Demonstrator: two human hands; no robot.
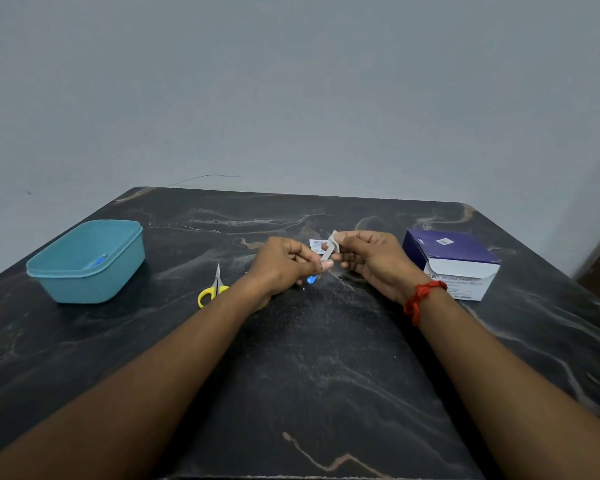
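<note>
Above the middle of the dark marble table (326,358), my left hand (284,265) grips a small tool with a blue handle (311,279) and a thin grey metal blade (327,254) that points up. My right hand (371,258) pinches a white swab (334,239) against the blade's upper end. A torn swab wrapper (316,244) lies on the table just behind the hands. A red thread band (420,299) is tied round my right wrist.
A teal plastic tub (84,271) stands at the left with a small blue item (99,260) inside. Small yellow-handled scissors (212,289) lie left of my left wrist. A purple and white alcohol swab box (454,265) sits at the right. A grey wall rises behind the table.
</note>
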